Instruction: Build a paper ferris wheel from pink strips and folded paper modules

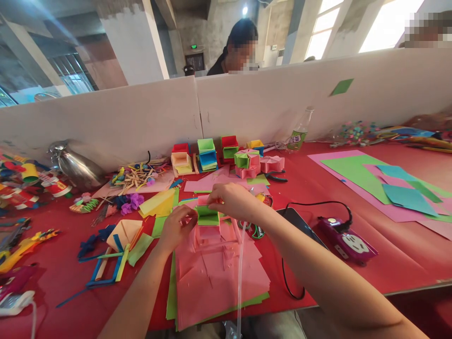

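Observation:
My left hand [178, 229] and my right hand [233, 200] both pinch a small folded paper piece [207, 221], green on top and pink below. It is held just above a stack of pink paper sheets [219, 278] with green sheets under them, on the red table [388, 263]. My left fingers grip the piece's left side. From above, my right fingers close on its top edge. Several finished folded paper boxes [208, 155] in red, green, blue and pink stand behind, near the white partition.
A purple power strip [348, 242] with a black cable and a dark tablet [300, 223] lie right of my hands. Large coloured sheets [381, 188] lie at the right, craft clutter and a metal kettle [76, 167] at the left. A person sits behind the partition.

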Demonstrator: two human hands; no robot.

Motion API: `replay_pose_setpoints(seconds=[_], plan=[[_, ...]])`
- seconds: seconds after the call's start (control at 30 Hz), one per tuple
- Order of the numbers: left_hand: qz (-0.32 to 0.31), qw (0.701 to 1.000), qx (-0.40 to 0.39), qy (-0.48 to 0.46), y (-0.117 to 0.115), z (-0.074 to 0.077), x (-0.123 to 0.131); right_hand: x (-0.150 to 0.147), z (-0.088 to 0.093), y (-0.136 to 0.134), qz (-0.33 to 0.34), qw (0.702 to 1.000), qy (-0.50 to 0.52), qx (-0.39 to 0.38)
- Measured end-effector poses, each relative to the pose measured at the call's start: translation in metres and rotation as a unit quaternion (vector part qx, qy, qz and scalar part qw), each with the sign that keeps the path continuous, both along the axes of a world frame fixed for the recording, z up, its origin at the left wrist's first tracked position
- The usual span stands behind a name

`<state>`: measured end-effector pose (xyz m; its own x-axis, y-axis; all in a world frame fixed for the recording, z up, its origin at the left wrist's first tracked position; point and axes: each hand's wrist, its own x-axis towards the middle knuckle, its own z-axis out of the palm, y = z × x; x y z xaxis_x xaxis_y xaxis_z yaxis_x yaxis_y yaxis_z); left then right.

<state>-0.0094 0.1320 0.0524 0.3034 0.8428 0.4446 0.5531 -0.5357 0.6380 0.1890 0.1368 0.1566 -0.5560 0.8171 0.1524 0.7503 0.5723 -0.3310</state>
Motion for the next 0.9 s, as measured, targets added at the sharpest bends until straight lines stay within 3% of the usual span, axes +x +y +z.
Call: replay_pose_setpoints(seconds=[0.43,0.9], plan=[[-0.027,0.999,0.029,0.016,0.002,0.001,-0.003,-0.009,0.006,-0.003,0.006,1.0,0.0,0.031],[-0.043,0.996,0.075,0.03,-0.003,-0.003,-0.005,-0.003,-0.002,0.013,0.024,0.999,0.03,0.028]])
